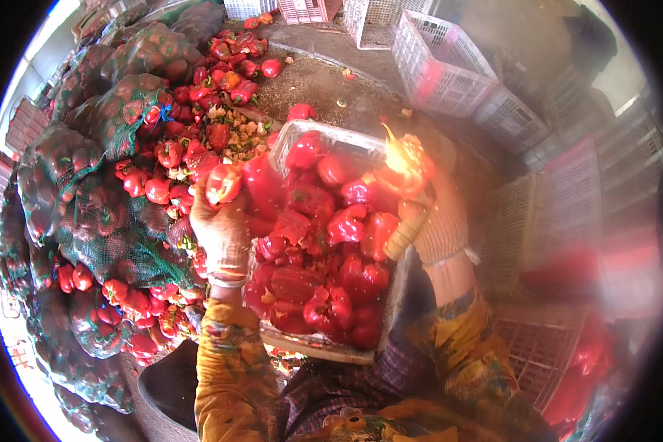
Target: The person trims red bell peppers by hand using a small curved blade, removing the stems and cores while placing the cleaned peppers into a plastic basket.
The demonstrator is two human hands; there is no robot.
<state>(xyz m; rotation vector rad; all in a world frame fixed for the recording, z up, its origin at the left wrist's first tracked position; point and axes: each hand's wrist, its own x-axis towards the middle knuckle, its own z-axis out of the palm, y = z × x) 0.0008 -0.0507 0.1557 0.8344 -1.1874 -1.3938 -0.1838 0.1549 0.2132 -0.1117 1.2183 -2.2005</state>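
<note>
A plastic crate full of red bell peppers rests in front of me at my lap. My left hand, in a knitted glove, holds a red bell pepper over the crate's left side. At the right side, my gloved right hand grips a tool by its tan, wrapped-looking handle; its working end is hidden. Against the fingers of that hand is a pale yellow-orange pepper core, washed out by glare. A larger red pepper lies beside my left hand, partly blurred.
Green mesh sacks of peppers are piled at the left. Loose red peppers and a heap of pepper cores lie between them and the crate. White plastic crates stand at the top and right. A dark rounded object is at lower left.
</note>
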